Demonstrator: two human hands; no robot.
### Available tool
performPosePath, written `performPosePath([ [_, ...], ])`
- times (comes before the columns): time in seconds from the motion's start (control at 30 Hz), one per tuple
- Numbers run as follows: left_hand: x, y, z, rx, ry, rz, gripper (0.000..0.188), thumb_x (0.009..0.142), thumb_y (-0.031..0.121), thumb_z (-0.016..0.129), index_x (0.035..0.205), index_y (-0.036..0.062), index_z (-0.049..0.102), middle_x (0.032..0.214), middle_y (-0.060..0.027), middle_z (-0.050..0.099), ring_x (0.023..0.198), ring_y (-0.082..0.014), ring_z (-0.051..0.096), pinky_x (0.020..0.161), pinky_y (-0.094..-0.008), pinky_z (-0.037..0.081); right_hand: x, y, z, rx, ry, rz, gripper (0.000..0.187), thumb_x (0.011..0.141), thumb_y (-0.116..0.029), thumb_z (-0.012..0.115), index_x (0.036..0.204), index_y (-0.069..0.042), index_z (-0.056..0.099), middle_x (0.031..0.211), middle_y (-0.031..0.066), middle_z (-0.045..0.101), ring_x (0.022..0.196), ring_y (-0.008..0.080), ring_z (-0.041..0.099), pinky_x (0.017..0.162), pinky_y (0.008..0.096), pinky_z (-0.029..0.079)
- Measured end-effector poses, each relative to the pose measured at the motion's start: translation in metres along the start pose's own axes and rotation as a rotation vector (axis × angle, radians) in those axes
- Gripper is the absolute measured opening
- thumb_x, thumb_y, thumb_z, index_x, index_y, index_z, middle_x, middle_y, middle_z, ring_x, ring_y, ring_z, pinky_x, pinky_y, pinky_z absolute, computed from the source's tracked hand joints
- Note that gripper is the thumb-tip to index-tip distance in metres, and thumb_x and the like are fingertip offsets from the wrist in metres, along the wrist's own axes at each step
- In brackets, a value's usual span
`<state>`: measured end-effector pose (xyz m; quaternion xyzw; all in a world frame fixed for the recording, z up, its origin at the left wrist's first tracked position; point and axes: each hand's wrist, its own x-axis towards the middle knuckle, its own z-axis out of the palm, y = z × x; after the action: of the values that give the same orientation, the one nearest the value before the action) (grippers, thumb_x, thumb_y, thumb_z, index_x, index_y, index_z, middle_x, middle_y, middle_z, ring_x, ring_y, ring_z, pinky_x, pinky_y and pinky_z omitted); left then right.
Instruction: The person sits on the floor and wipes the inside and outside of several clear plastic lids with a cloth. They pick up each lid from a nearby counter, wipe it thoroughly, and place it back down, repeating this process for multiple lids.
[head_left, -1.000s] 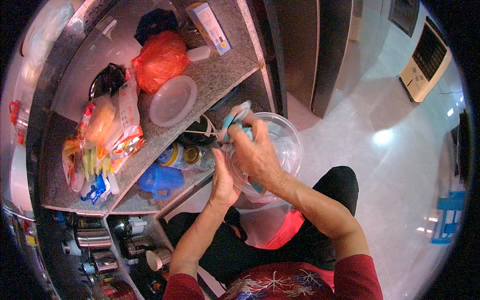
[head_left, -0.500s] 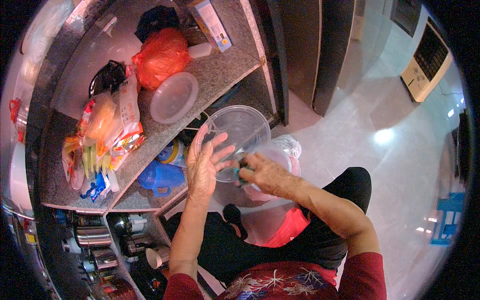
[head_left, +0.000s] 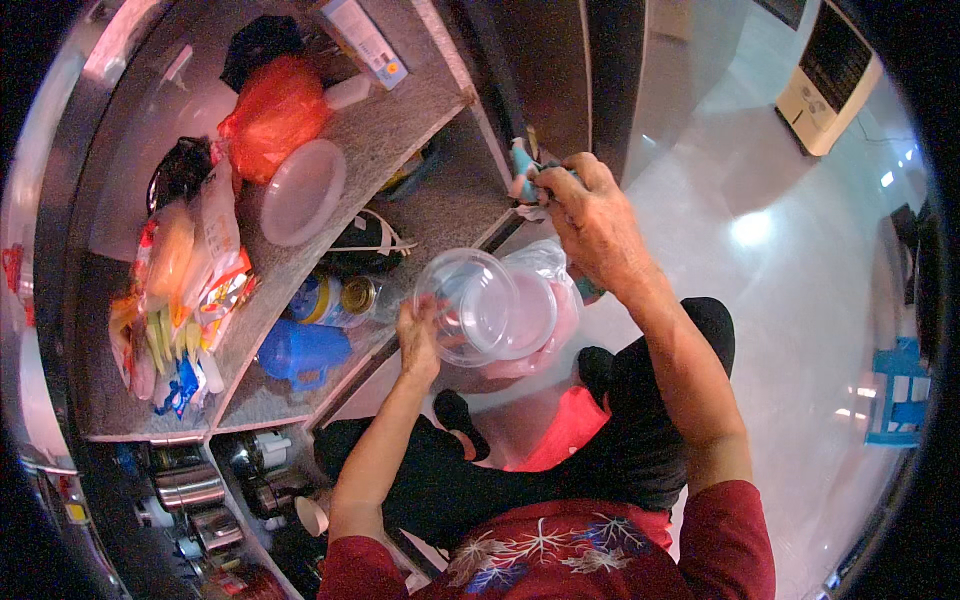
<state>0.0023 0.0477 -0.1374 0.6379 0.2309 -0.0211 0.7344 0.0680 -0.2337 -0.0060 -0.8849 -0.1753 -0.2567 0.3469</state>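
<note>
My left hand grips the left edge of a clear round plastic bowl. Part of its fingers shows through the plastic. To the upper right, over the cabinet's front edge, my right hand is closed on a crumpled teal and pale pink cloth. Just right of the bowl, and partly behind it, is a pinkish translucent round container. Clear plastic wrapping lies beside that container.
On the upper shelf lie a translucent lid, a red plastic bag and several food packets. A blue jug and a jar stand on the lower shelf. Steel pots fill the lower-left cabinet. A cream-coloured appliance stands on the floor.
My left hand has gone from spread fingers to gripping the bowl's edge. My right hand has moved up and right, away from the bowl, with the cloth.
</note>
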Motion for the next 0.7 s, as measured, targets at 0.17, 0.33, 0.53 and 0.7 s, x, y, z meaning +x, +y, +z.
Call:
performPosePath([
  [0.17,0.008,-0.027,-0.004,-0.12,-0.079,-0.249,0.031,0.088,0.018,0.062,0.113,0.0077,0.047,0.11,-0.0136,0.061,0.091,-0.0292,0.065,0.061,-0.0423,0.058,0.001,-0.005,0.0,0.061,0.007,0.011,0.027,0.079,0.0,0.062,0.105,-0.006,0.061,0.109,0.0181,0.056,0.102,0.0383,0.056,0.086,0.0436,0.049],
  [0.33,0.018,-0.041,0.003,-0.142,-0.176,-0.267,0.038,0.086,0.016,0.064,0.116,0.0048,0.044,0.11,-0.0136,0.062,0.093,-0.0299,0.066,0.067,-0.0415,0.057,0.001,-0.005,0.002,0.077,0.017,-0.019,0.026,0.079,0.0,0.062,0.104,-0.006,0.062,0.108,0.0183,0.056,0.099,0.039,0.057,0.084,0.0444,0.05],
  [0.53,0.033,-0.06,0.029,0.048,-0.153,-0.259,0.04,0.084,0.017,0.066,0.116,0.0033,0.046,0.104,-0.0168,0.06,0.091,-0.0359,0.064,0.072,-0.0428,0.056,-0.005,0.001,0.003,0.042,-0.005,-0.055,0.024,0.078,-0.002,0.063,0.101,-0.007,0.062,0.103,0.0167,0.055,0.094,0.0371,0.058,0.078,0.043,0.05],
  [0.7,0.072,-0.117,-0.003,0.794,-0.019,0.407,0.039,0.079,0.019,0.07,0.106,-0.002,0.052,0.098,-0.0186,0.059,0.088,-0.0347,0.058,0.077,-0.0418,0.048,0.0,-0.005,0.007,0.032,-0.002,-0.108,0.026,0.08,-0.004,0.059,0.106,-0.009,0.062,0.098,0.0165,0.053,0.091,0.0363,0.057,0.074,0.0436,0.053],
])
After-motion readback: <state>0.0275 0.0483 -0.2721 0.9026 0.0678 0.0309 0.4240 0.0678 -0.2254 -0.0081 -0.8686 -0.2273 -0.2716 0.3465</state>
